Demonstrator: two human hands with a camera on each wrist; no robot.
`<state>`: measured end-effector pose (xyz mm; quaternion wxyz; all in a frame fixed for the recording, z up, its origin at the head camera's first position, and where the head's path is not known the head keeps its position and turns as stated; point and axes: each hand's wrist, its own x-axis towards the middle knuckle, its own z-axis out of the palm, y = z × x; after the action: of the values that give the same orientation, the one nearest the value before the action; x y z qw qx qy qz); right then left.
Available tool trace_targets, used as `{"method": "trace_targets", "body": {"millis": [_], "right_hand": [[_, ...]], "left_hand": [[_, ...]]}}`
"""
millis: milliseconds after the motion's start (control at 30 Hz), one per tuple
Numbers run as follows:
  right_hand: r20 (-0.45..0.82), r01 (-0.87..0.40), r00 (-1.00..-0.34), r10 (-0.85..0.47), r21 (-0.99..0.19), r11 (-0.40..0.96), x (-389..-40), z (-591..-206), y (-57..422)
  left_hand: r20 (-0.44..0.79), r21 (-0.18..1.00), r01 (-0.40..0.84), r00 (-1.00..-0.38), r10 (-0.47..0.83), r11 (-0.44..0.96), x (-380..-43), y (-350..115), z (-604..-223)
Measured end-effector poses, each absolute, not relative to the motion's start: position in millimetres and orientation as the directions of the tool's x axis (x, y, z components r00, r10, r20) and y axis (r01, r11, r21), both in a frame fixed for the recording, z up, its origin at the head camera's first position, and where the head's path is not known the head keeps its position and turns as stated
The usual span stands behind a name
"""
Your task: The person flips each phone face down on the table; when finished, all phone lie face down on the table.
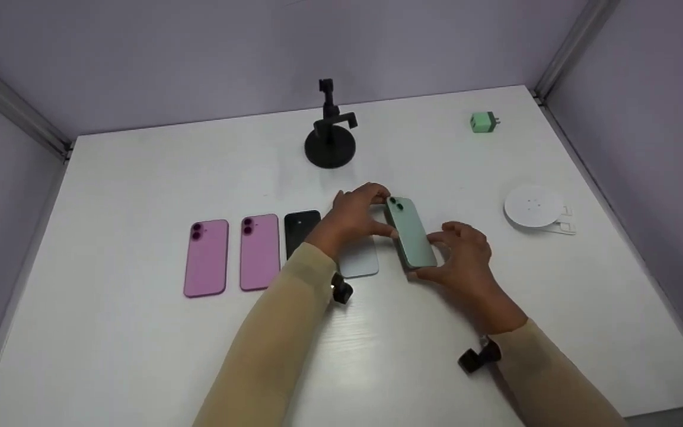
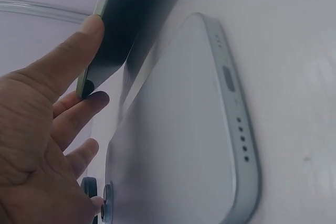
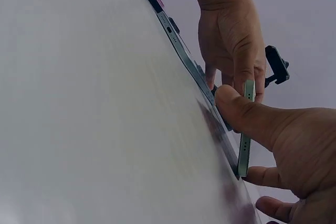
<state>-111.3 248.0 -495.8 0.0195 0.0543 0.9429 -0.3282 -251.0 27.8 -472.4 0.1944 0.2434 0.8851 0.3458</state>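
Note:
A pale green smartphone (image 1: 414, 236), its back with two camera lenses facing up, is tilted with its left side raised off the white table. The left hand (image 1: 354, 214) pinches it between the thumb on the left edge and fingers at the top; in the left wrist view the dark screen of the green phone (image 2: 142, 19) shows underneath. At the lower end, the right hand (image 1: 466, 258) holds it, thumb by the bottom edge and fingers at the right side. Beneath the left wrist lies a whitish phone (image 1: 360, 261), partly covered by that hand.
Left of the whitish phone lie a black phone (image 1: 300, 228) and two pink phones (image 1: 206, 261), in a row. A black stand (image 1: 329, 148) with a round base is behind them. Toward the right are a green charger plug (image 1: 482, 122) and a white round disc (image 1: 531, 207).

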Motion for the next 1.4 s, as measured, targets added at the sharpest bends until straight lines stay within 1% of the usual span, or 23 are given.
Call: {"method": "trace_targets", "body": {"millis": [267,600,833,933,1233,1400], "right_hand": [[-0.057,0.109,-0.994,0.094,-0.577,0.81,-111.3,-499.1,245.0],[-0.04,0.097,-0.995,0.09,-0.547,0.831,-110.0,-500.9,235.5],[-0.044,0.097,-0.995,0.087,-0.553,0.828,-111.4,-499.9,233.0],[-0.05,0.102,-0.995,0.089,-0.549,0.83,-112.5,-500.9,233.2],[-0.06,0.094,-0.996,0.072,-0.554,0.827,-122.6,-506.8,234.2],[-0.071,0.111,-0.994,0.085,-0.547,0.83,-118.9,-512.6,239.1]], "left_hand": [[-0.208,0.647,0.321,-0.799,0.565,0.692,-253.0,28.0,-473.8],[-0.204,0.621,0.311,-0.822,0.532,0.72,-248.4,20.0,-476.6],[-0.215,0.528,0.367,-0.814,0.539,0.765,-247.8,21.0,-481.8],[-0.216,0.508,0.375,-0.816,0.537,0.775,-246.6,21.5,-482.7],[-0.166,0.463,0.361,-0.862,0.479,0.81,-238.1,15.1,-486.6],[-0.116,0.479,0.359,-0.879,0.463,0.801,-222.2,6.2,-499.5]]}}
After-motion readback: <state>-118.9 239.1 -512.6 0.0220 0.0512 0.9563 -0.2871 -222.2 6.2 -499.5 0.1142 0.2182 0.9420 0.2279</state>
